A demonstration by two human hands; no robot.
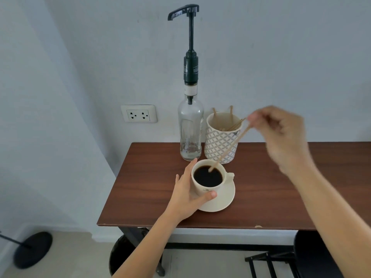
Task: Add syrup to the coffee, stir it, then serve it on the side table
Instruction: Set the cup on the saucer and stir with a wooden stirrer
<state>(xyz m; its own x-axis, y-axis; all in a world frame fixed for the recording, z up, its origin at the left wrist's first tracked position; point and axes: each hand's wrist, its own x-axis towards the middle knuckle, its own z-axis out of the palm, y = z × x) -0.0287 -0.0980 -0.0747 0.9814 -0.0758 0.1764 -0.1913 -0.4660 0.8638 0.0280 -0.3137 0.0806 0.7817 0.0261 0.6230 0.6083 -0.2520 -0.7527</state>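
Left hand (188,189) wraps coffee cup (208,180) on saucer (224,199), tabletop (261,187) centre. Right hand (281,133) fingers pinched on wooden stirrer (230,147), tip in coffee. Syrup bottle (189,129) just behind cup.

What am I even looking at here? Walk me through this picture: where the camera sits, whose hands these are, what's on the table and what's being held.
There is no machine here. One wide-angle camera worn on a person's head looks down at their own bare hands.

On the brown table stand a clear syrup bottle with a tall black pump, a patterned holder of wooden sticks, and a cream cup of black coffee on a saucer.

The left hand wraps around the cup to steady it. The right hand pinches a wooden stir stick whose lower end dips into the coffee. A wall socket shows behind.
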